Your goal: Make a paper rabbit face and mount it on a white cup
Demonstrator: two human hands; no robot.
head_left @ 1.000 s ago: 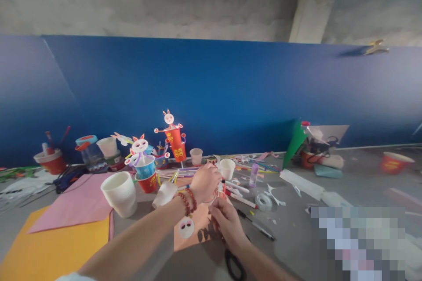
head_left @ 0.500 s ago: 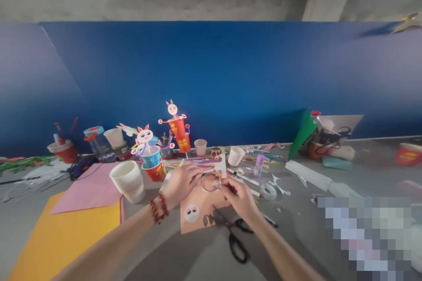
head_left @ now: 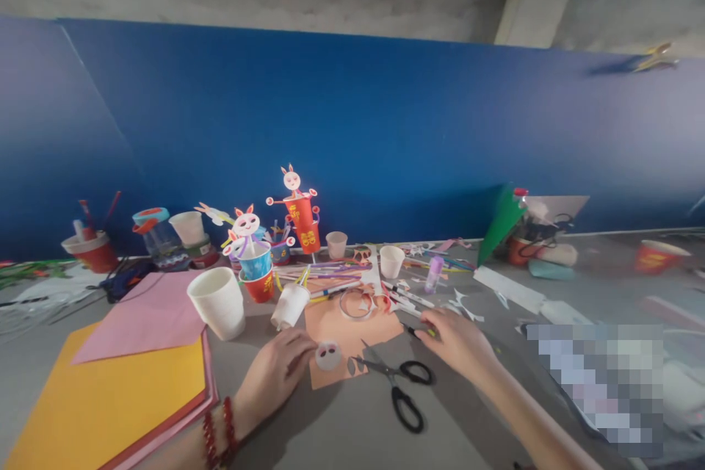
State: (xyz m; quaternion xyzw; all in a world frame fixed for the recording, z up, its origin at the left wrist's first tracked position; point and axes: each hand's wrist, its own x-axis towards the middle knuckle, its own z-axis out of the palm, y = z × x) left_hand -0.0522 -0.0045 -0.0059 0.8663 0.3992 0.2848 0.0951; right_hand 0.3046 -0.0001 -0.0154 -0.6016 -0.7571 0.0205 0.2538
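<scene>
My left hand (head_left: 283,367), with red beads at the wrist, has its fingers together at the left edge of a round white paper face (head_left: 329,356) with two dark eyes. The face lies on an orange paper sheet (head_left: 335,323). My right hand (head_left: 460,345) closes its thumb and fingers around a black pen (head_left: 410,330); most of the pen is hidden under the hand. Between my hands lie black-handled scissors (head_left: 392,373), blades apart, beside small grey leaf-shaped cutouts (head_left: 353,366). A tape roll (head_left: 356,304) rests on the sheet's far part.
Left are a large white cup (head_left: 217,302), a tipped white cup (head_left: 291,305) and yellow paper (head_left: 115,389). Behind stand rabbit figures on a blue cup (head_left: 255,261) and red cups (head_left: 300,213). A glue stick (head_left: 434,275) and paper scraps (head_left: 463,305) lie right.
Both hands have left the tape roll, which now lies on the orange sheet. My left hand moved down to the paper face; my right moved right, to the pen. The tipped cup is now uncovered.
</scene>
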